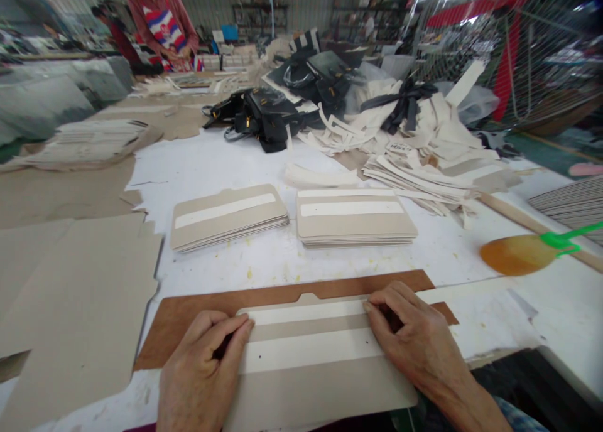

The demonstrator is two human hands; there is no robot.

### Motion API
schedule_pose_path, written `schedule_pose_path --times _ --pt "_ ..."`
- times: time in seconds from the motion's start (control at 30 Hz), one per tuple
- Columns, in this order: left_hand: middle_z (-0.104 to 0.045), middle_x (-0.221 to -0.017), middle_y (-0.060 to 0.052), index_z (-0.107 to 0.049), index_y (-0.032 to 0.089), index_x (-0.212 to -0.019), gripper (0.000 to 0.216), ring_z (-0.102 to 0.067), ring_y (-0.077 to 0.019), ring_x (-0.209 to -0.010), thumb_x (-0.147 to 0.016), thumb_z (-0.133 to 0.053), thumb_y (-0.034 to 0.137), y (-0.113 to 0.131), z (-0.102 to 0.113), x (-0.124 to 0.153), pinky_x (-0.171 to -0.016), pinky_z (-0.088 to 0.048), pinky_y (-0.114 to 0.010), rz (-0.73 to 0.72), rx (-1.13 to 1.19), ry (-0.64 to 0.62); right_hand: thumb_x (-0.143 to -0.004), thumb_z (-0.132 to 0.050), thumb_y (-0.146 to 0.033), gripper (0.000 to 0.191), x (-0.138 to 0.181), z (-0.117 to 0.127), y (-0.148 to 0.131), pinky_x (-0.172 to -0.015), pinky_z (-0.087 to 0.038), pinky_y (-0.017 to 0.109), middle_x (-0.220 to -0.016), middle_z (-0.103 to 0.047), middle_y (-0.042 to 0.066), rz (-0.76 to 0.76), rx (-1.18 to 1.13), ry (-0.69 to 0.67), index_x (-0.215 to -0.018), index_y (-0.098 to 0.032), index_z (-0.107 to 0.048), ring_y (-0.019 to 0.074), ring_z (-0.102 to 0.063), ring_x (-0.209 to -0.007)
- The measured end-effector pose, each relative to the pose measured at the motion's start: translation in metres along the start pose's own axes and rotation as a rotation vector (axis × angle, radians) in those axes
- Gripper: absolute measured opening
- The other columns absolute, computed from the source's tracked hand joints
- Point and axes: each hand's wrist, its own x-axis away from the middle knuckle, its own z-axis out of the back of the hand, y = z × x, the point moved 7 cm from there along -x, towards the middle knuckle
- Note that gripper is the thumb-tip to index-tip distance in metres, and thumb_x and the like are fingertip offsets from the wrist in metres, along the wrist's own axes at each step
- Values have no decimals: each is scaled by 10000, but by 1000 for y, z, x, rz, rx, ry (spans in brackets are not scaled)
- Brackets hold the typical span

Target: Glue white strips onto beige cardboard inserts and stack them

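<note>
A beige card panel (311, 369) lies on a brown board (198, 309) at the table's near edge, with two white strips (306, 331) running across it. My left hand (202, 369) rests on the panel's left end, fingers curled and pressed down on the strip. My right hand (414, 338) presses on the right end of the upper strip, fingers bent together. Neither hand lifts anything.
Two stacks of similar panels (228, 217) (353, 217) sit behind the board. Loose white strips (424, 162) and black bags (264, 112) are heaped farther back. An orange scraper with a green handle (518, 254) lies at right. Cardboard sheets (70, 281) cover the left. A person (162, 24) works far back.
</note>
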Motion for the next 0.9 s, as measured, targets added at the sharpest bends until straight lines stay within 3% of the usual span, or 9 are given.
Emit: schedule_pose_path --times 0.3,0.47,0.63,0.77,0.9 --pt "-688 -887 56 -795 332 -859 363 -701 -139 -782 -982 -579 597 5 0 -3 -718 -513 -258 44 29 35 -1001 -531 -191 227 1 -3 7 -643 -471 312 -780 -602 9 -18 -31 -50 -785 -220 -593 176 -628 -709" --pt "-670 -874 47 -772 297 -850 338 -688 -131 -751 -1012 -565 510 9 2 -2 -695 -511 -263 -26 27 91 -986 -513 -172 212 -1 -3 11 -626 -475 342 -772 -607 15 -6 47 -42 -788 -226 -563 199 -632 -688" --pt "-660 -1007 -6 -725 239 -1105 187 -668 -149 -869 -1047 -580 342 32 22 13 -767 -531 -264 -224 -31 228 -984 -534 -115 129 1 23 -13 -700 -513 306 -867 -642 27 115 10 90 -972 -191 -638 173 -640 -788" --pt "-680 -1177 -89 -675 183 -1224 236 -634 -258 -1085 -1033 -553 246 76 9 21 -959 -557 -407 -472 -108 85 -923 -481 5 334 3 9 -57 -862 -557 346 -1077 -674 96 341 -36 -47 -1166 -134 -661 214 -622 -981" --pt "-705 -1196 -139 -680 126 -1200 268 -653 -337 -1068 -977 -625 265 95 -23 19 -901 -606 -530 -446 -258 -81 -808 -545 49 433 1 -26 -78 -809 -575 412 -1091 -705 84 401 89 -194 -1165 -134 -708 268 -620 -961"
